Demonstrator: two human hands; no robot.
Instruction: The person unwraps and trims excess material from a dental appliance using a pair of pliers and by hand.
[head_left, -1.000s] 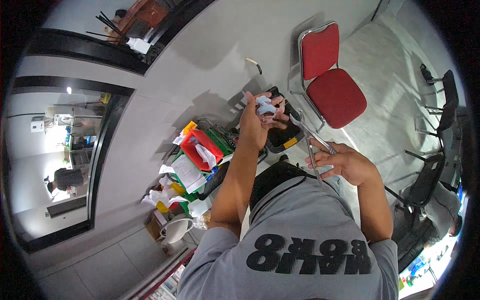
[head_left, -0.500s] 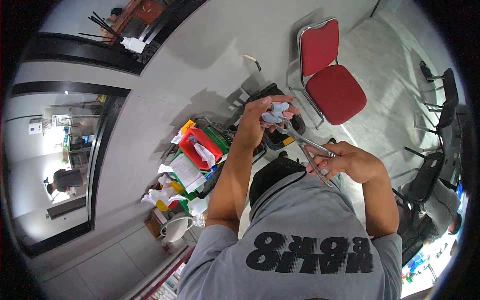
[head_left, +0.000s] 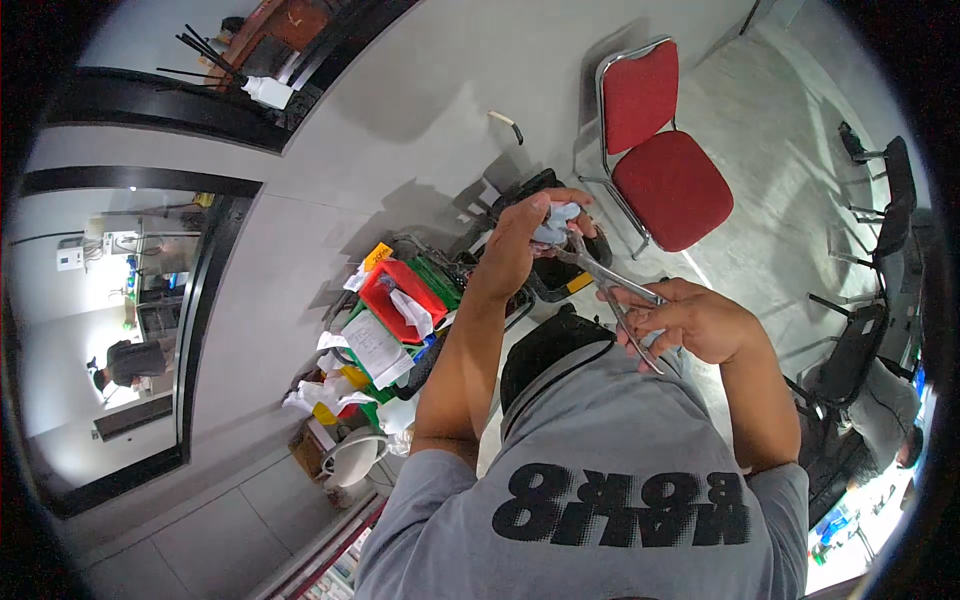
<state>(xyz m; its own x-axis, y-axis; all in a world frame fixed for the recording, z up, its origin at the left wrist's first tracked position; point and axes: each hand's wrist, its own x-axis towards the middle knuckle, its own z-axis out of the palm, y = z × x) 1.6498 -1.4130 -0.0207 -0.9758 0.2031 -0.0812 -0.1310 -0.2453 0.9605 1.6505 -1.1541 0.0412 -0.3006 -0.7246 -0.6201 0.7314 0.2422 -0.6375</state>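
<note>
Beside rounded bluish lumps (head_left: 556, 224), metal pliers (head_left: 597, 270)

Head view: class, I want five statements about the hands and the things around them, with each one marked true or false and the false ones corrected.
1. The right hand holds a metal tool with two handles. True.
2. The left hand is empty. False: it holds a pale blue item.
3. The tool's far end is close to the left hand. True.
4. The chair beyond the right hand has a bright green seat. False: its seat and back are red.
5. In the picture, the red bin lies to the right of that chair. False: it lies to the left of it.
</note>
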